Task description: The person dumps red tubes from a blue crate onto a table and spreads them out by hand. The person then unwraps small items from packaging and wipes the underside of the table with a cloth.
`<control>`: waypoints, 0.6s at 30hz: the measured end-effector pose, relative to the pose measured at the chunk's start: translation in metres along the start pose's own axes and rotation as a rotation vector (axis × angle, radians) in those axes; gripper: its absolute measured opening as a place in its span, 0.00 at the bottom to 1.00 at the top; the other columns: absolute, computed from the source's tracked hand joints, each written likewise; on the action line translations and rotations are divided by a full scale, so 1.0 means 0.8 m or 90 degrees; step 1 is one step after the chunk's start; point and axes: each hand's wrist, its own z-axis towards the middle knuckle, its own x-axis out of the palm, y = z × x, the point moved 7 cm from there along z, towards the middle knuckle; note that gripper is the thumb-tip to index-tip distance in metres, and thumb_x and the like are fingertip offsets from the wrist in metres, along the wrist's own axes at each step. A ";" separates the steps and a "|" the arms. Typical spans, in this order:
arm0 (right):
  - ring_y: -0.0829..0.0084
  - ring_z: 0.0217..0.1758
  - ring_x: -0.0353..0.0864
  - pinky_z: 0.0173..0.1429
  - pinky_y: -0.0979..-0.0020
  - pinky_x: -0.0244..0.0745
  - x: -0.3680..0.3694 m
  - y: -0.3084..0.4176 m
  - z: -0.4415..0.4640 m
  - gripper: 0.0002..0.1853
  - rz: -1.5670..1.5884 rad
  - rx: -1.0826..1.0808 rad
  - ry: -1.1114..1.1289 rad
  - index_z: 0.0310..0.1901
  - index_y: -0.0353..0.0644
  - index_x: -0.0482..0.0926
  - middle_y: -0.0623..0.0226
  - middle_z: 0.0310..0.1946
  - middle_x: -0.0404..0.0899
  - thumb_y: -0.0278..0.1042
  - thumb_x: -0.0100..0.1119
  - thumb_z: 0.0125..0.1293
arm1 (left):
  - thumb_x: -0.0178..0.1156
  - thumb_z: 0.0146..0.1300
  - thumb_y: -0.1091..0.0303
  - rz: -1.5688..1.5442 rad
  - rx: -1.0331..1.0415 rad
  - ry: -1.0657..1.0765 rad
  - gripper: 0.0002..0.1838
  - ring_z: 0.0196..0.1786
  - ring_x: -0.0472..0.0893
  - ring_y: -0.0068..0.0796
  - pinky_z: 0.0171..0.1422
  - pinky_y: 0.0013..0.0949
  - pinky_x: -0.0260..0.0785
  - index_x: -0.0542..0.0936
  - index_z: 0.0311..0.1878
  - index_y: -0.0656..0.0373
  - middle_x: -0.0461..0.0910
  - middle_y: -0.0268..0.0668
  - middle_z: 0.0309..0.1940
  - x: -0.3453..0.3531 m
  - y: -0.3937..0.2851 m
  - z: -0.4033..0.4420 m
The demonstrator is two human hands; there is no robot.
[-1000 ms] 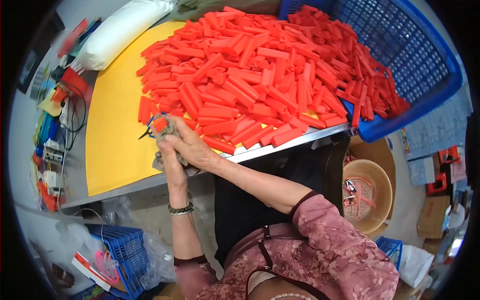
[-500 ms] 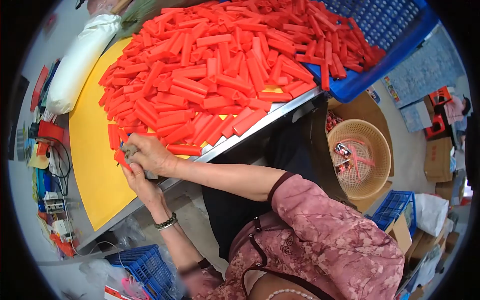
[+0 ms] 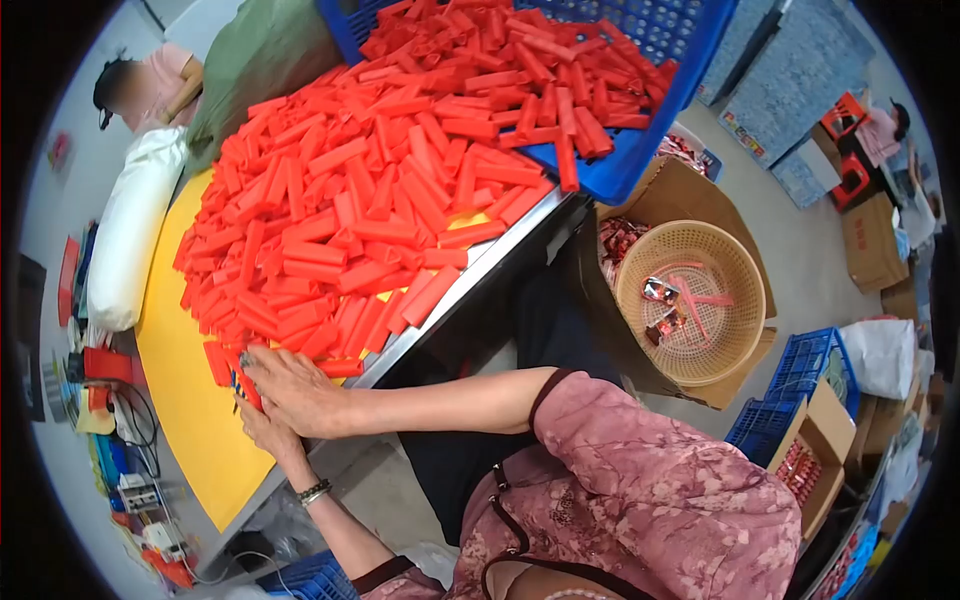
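Fingers of left hand [image 3: 268, 430] clamped on red piece [image 3: 250, 393], right hand [image 3: 298, 393] — grip unclear; carton [image 3: 795, 85] lettering blurred

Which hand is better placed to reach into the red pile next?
Probably the right hand: it is at the near edge of the red pile, while the left hand is farther from the pile, partly over the yellow sheet.

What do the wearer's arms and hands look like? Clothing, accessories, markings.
Short mauve-pink sleeves with a mottled floral print and dark maroon trim. Left hand: dark beaded bracelet at the wrist, with a thin, paler band beside it. Right hand: nothing worn on wrist or forearm.
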 end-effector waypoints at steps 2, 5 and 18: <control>0.46 0.63 0.64 0.62 0.52 0.64 -0.023 0.007 -0.021 0.22 0.048 -0.065 0.028 0.56 0.35 0.67 0.49 0.63 0.58 0.27 0.53 0.58 | 0.59 0.60 0.55 0.052 0.021 -0.081 0.38 0.64 0.66 0.55 0.68 0.46 0.57 0.58 0.70 0.63 0.65 0.56 0.64 0.013 0.037 0.007; 0.51 0.60 0.69 0.57 0.56 0.69 -0.078 -0.003 -0.059 0.21 0.121 -0.115 0.030 0.55 0.38 0.68 0.51 0.59 0.64 0.27 0.55 0.58 | 0.58 0.61 0.55 -0.016 -0.055 -0.129 0.37 0.64 0.64 0.53 0.68 0.51 0.53 0.59 0.71 0.57 0.64 0.51 0.64 -0.029 -0.004 -0.015; 0.75 0.35 0.79 0.40 0.75 0.74 -0.391 -0.163 -0.289 0.16 0.315 0.278 -0.517 0.53 0.38 0.68 0.61 0.44 0.79 0.41 0.48 0.72 | 0.55 0.67 0.68 -0.334 0.376 -0.181 0.10 0.57 0.70 0.39 0.65 0.39 0.59 0.75 0.47 0.64 0.71 0.45 0.53 -0.128 -0.331 -0.020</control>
